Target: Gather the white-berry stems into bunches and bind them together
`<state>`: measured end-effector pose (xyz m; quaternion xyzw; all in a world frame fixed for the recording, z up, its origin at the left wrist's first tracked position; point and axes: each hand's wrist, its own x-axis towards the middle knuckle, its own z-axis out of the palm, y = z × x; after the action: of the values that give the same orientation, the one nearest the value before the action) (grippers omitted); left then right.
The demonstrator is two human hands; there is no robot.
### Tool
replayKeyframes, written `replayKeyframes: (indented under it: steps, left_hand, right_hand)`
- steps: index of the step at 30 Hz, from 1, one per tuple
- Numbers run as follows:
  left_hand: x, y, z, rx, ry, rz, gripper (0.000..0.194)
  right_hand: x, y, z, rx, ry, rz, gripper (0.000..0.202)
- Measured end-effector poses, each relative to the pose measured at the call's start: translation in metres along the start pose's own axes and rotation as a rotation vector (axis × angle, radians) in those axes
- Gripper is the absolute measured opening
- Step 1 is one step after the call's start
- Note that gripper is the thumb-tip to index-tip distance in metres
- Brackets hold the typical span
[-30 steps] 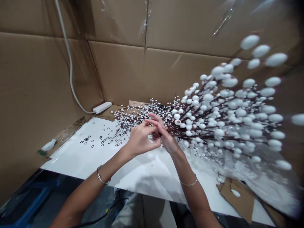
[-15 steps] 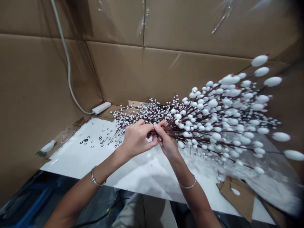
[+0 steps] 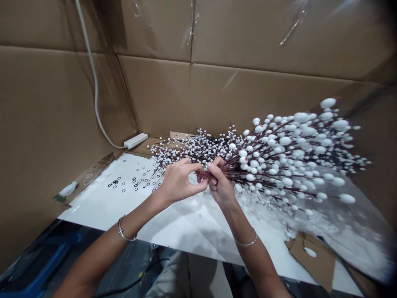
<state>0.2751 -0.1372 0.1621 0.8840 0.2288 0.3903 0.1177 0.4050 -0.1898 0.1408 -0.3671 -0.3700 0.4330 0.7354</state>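
Note:
A thick bunch of artificial white berry stems (image 3: 285, 140) lies sideways in front of me, its berry heads fanning out to the right. My right hand (image 3: 222, 184) is closed around the gathered brown stems near their left end. At that end, my left hand (image 3: 180, 180) pinches the stem tips between thumb and forefinger. Whether it also holds something small there is hidden. Behind my hands lie more stems with smaller white berries (image 3: 198, 149). Several small black rings (image 3: 136, 180) are scattered over the white sheet (image 3: 102, 209) left of my hands.
Cardboard walls (image 3: 248, 91) enclose the back and left. A white power strip (image 3: 135, 140) with a cable sits in the back left corner. Clear plastic wrap (image 3: 350, 219) and a cardboard piece (image 3: 313, 258) lie at right. A blue frame (image 3: 52, 265) shows below left.
The berry heads of the bunch have swung down and away from me, drawing closer together. Both hands keep nearly the same grip on the stems. The view has shifted slightly.

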Motion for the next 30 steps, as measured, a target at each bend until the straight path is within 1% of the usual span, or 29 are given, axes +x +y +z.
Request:
replayKeyframes:
  steps: [2, 5, 8, 11, 15, 17, 19, 21, 23, 25, 27, 28, 30]
  left_hand:
    - [-0.005, -0.003, 0.009, -0.172, 0.012, -0.009, 0.006]
    - [-0.013, -0.006, 0.021, -0.389, 0.027, 0.009, 0.009]
    - [-0.017, -0.008, 0.024, -0.458, 0.053, 0.018, 0.012]
    - [-0.011, -0.012, 0.017, -0.455, 0.051, 0.065, 0.016]
    - [0.006, -0.019, 0.008, -0.425, 0.043, 0.212, 0.018]
    - [0.016, -0.025, 0.006, -0.350, 0.038, 0.311, 0.017]
    - [0.024, -0.030, 0.005, -0.239, 0.054, 0.449, 0.017]
    - [0.031, -0.035, 0.002, -0.132, 0.104, 0.583, 0.030]
    - [0.038, -0.038, -0.002, -0.050, 0.154, 0.667, 0.039]
    - [0.044, -0.038, -0.008, 0.001, 0.159, 0.711, 0.038]
    - [0.049, -0.034, -0.016, -0.004, 0.125, 0.718, 0.031]
    - [0.052, -0.030, -0.020, -0.033, 0.100, 0.694, 0.027]
    - [0.055, -0.022, -0.027, -0.144, 0.016, 0.580, 0.020]
  right_hand:
    - [-0.001, -0.003, 0.000, 0.028, 0.004, 0.015, 0.038]
    - [-0.002, -0.008, 0.000, 0.073, -0.016, 0.008, 0.038]
    - [-0.005, -0.012, 0.000, 0.112, -0.039, -0.001, 0.036]
    - [-0.008, -0.016, 0.001, 0.121, -0.069, 0.023, 0.037]
    - [-0.011, -0.020, 0.001, 0.170, -0.141, 0.078, 0.036]
    - [-0.011, -0.022, -0.001, 0.181, -0.156, 0.085, 0.035]
    - [-0.011, -0.023, -0.003, 0.166, -0.165, 0.082, 0.034]
    - [-0.011, -0.023, -0.005, 0.150, -0.174, 0.082, 0.033]
    - [-0.011, -0.024, -0.006, 0.142, -0.183, 0.079, 0.033]
    - [-0.011, -0.024, -0.006, 0.119, -0.186, 0.061, 0.032]
    - [-0.010, -0.024, -0.006, 0.078, -0.190, 0.044, 0.030]
    - [-0.009, -0.023, -0.006, 0.057, -0.197, 0.038, 0.029]
    - [-0.007, -0.021, -0.006, 0.019, -0.224, 0.032, 0.028]
